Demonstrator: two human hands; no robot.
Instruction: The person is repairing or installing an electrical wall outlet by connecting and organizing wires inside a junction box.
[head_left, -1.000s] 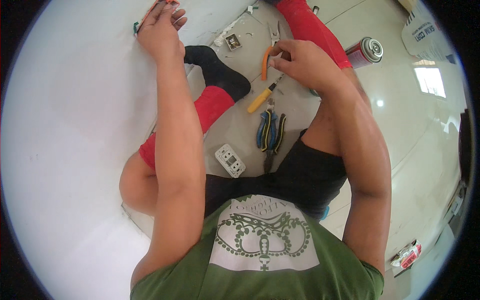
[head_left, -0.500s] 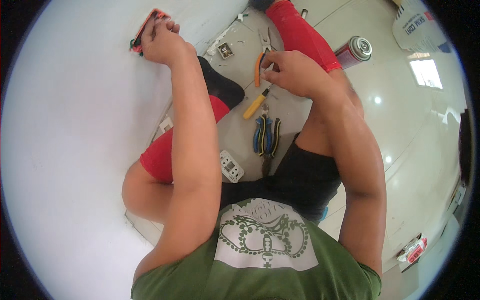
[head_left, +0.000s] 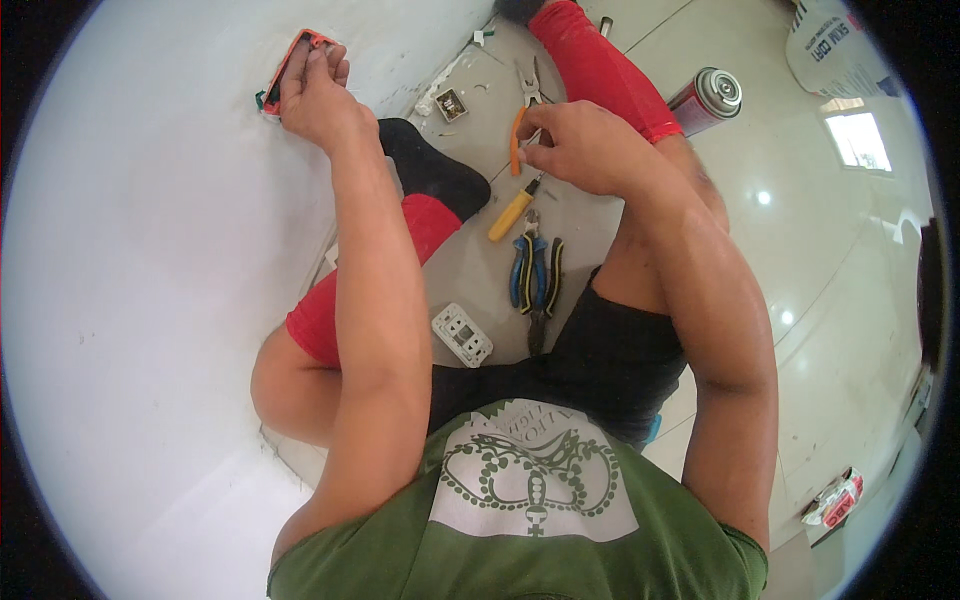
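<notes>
My left hand (head_left: 325, 108) reaches to an orange wall box (head_left: 320, 39) set in the white wall. Its fingers are bent together at the opening, some inside it; what they grip is hidden. A bit of green wire (head_left: 260, 100) shows at the box's lower corner. My right hand (head_left: 592, 148) hovers over the floor, fingers curled into a pinch; anything in them is too small to make out. Beside and below it lie orange-handled pliers (head_left: 516, 140), a yellow-handled screwdriver (head_left: 512, 214) and blue-and-black cutters (head_left: 526, 265). A white socket outlet (head_left: 462, 335) rests near my lap.
A small square part (head_left: 450, 105) lies by the wall among white crumbs. To the right stand a spray-type can (head_left: 716, 94) and a white printed container (head_left: 835, 50). A red-and-white packet (head_left: 833, 498) lies far right. My bent legs (head_left: 610, 75) frame the tools.
My left hand has shifted slightly down at the wall box, with its fingers deeper in the opening. My right hand has stayed almost still. The tools have not moved.
</notes>
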